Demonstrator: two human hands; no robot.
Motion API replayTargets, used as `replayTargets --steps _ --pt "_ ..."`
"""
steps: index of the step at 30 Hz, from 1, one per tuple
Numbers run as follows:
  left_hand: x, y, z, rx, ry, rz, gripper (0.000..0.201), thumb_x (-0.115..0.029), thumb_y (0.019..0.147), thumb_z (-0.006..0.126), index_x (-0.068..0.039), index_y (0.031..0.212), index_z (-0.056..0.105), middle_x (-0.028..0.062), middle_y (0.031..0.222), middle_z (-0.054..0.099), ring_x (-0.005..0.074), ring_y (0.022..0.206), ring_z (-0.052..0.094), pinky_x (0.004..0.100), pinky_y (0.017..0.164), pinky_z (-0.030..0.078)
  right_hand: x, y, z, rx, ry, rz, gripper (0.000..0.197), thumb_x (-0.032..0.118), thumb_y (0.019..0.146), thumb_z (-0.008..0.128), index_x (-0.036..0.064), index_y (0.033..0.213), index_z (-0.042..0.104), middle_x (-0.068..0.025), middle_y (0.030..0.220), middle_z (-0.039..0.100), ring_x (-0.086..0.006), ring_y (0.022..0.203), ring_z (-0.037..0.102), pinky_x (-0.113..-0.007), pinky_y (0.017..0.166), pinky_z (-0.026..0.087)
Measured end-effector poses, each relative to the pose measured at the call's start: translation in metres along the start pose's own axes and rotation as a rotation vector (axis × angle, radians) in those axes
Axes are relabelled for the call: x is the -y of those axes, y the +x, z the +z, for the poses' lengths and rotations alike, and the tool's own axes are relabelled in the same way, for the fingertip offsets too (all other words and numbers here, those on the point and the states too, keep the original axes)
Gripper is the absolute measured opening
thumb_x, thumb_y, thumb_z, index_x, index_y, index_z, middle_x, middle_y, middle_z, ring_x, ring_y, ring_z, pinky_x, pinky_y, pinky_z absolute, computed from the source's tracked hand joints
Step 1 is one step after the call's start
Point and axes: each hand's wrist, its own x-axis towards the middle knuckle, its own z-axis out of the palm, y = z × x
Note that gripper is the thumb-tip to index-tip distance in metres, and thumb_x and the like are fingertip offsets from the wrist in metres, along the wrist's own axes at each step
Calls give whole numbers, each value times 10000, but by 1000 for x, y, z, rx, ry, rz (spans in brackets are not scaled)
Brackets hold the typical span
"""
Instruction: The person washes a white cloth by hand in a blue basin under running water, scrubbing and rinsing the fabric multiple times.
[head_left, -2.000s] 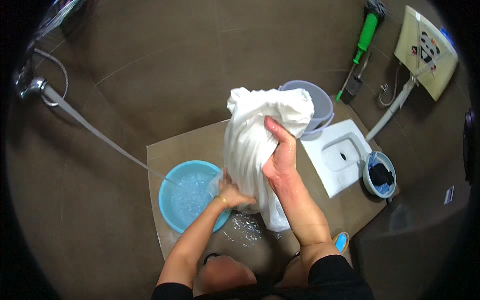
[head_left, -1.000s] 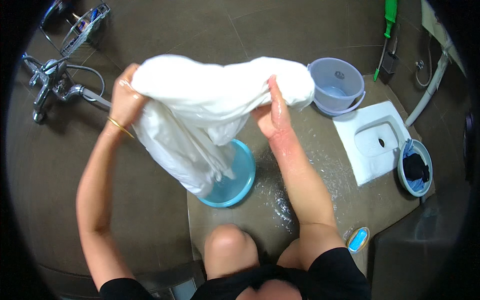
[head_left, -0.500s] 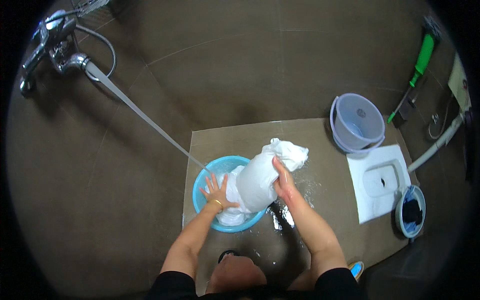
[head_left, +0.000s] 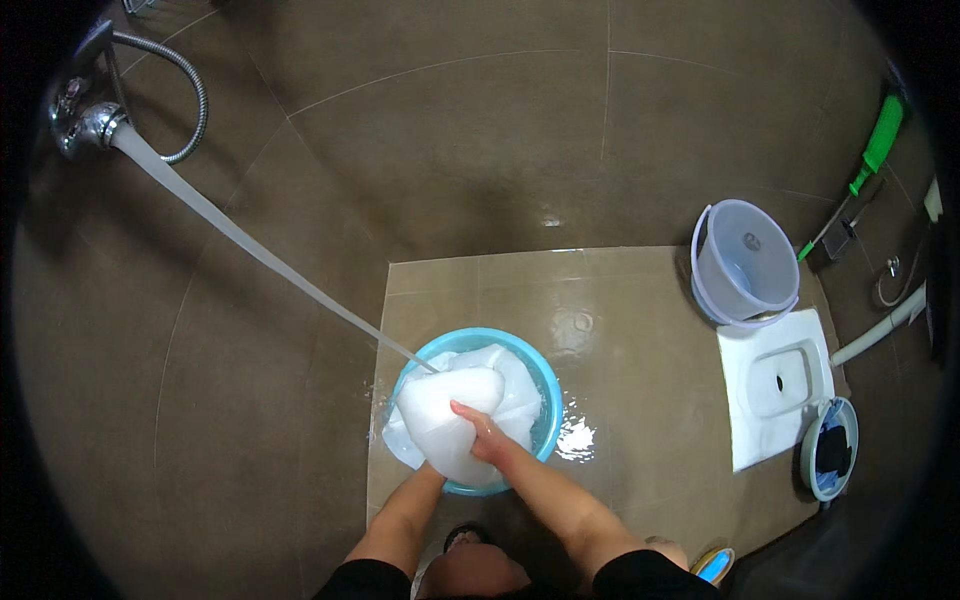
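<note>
A wet white cloth (head_left: 455, 395), puffed up into a rounded bulge, fills much of a light blue basin (head_left: 552, 395) on the floor. Part of it hangs over the basin's left rim. My right hand (head_left: 486, 438) grips the bulge from its right side, thumb on top. At the near left side of the cloth is my left hand (head_left: 433, 474); its fingers are hidden beneath the fabric. A stream of water (head_left: 250, 242) from the wall tap (head_left: 100, 125) lands on the cloth.
A pale lilac bucket (head_left: 748, 258) stands at the back right, beside a white squat toilet (head_left: 745, 420). Near that is a small basin (head_left: 808, 455) with dark and blue cloths. A green-handled brush (head_left: 882, 135) hangs on the right wall. Water wets the floor tiles (head_left: 640, 350).
The white cloth, held up to the right before, is now down over the basin. My right hand has moved left and nearer; my left hand has gone from on top to under the cloth.
</note>
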Motion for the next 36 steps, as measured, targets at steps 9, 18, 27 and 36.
replayTargets --steps 9,18,27,36 --pt "-12 -32 -84 326 209 12 619 -423 808 576 -139 1332 412 142 1325 454 288 1206 437 341 1014 331 101 -60 -11 -302 -510 -225 574 242 770 699 -6 1234 469 -142 1210 529 -253 1091 516 -378 949 404" --pt "-116 -186 -267 -558 -34 -235 279 -297 845 507 -77 768 661 146 848 621 344 866 561 420 775 439 85 -187 71 -666 -823 -546 618 227 754 731 -10 1253 454 -104 1238 515 -218 1118 491 -338 944 381" --pt "-220 -452 -504 -873 -182 -438 230 -215 843 531 -56 710 629 119 743 600 305 754 572 399 694 445 98 -179 347 -521 -757 -452 548 170 760 692 26 1243 477 -100 1174 545 -203 1044 507 -350 899 395" --pt "-282 -635 -572 -1064 -498 -429 195 -98 860 478 -1 755 611 121 750 600 253 722 588 328 671 455 137 -201 565 -390 -675 -479 534 56 723 686 36 1223 501 -49 1224 522 -184 1141 454 -336 991 314"
